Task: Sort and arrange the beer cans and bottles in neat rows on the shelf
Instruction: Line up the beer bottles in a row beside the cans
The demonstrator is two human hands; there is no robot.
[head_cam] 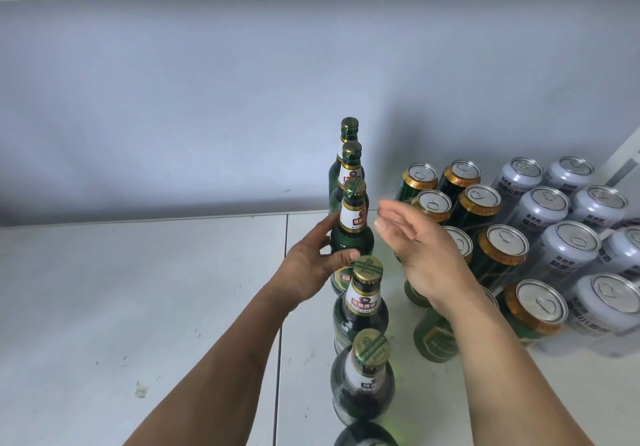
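A: Where does your left hand (313, 265) sit?

B: Your left hand wraps the third bottle (351, 234) in the row, thumb across the front of its green body and fingers curled round its left side, just below the white neck label. The bottle stands upright on the shelf (173, 307).

A: And your right hand (420, 251)?

B: Your right hand hovers just right of that same bottle, palm turned toward it, fingers straight and loosely spread. It holds nothing and does not touch the glass.

A: What surrounds the held bottle?

B: It belongs to a single file of green bottles with gold caps running from the back wall (242, 99) toward you. Two bottles (350, 154) stand behind it; the fourth bottle (362, 303) and fifth bottle (365, 373) stand in front, and the top of a further one shows at the lower edge.

A: And farther right?

B: Under and beyond your right forearm stand the green cans (491, 255), gold-rimmed, in two rows running front to back. Right of them, touching or nearly so, the white cans (568, 241) form two more rows reaching the shelf's right end. All cans stand upright, tabs up.

A: The surface itself?

B: White panels, with a seam running just left of the bottle file.
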